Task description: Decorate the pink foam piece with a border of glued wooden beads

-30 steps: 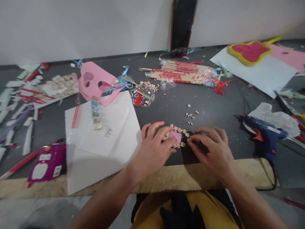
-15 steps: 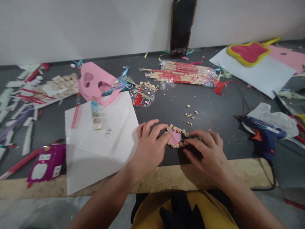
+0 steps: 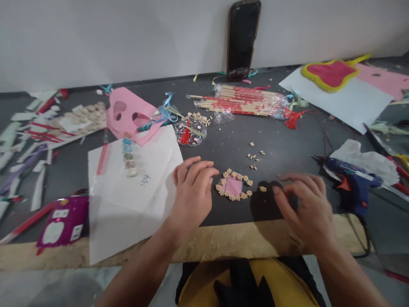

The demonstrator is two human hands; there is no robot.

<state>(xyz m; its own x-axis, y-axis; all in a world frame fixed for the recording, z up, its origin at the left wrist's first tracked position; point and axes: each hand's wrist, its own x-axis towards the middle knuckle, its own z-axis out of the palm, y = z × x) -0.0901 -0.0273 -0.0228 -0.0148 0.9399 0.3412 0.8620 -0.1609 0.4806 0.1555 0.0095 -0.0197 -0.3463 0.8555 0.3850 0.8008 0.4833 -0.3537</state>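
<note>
On the dark tabletop lies a pink square of paper (image 3: 234,186) inside a ring of small tan flower-shaped pieces (image 3: 235,197), with a gap on its right side. One loose tan flower piece (image 3: 262,189) sits a little to the right of that ring. Left of the ring, my left hand (image 3: 193,189) rests with fingers curved and holding nothing visible. My right hand (image 3: 303,204) is off to the right, empty, its fingers apart, near the loose piece. Several tiny tan cut pieces (image 3: 252,157) are scattered just beyond the ring.
A blue glue gun (image 3: 351,179) lies at the right. Plastic-wrapped sticks (image 3: 239,101) and a clear bead case (image 3: 191,132) are farther back. White paper (image 3: 128,230) and a purple device (image 3: 64,221) are at the left. A phone (image 3: 243,40) leans against the wall.
Both hands have drawn away from the ring, the left one leftward and the right one rightward. The ring and the separate tan flower piece are now uncovered.
</note>
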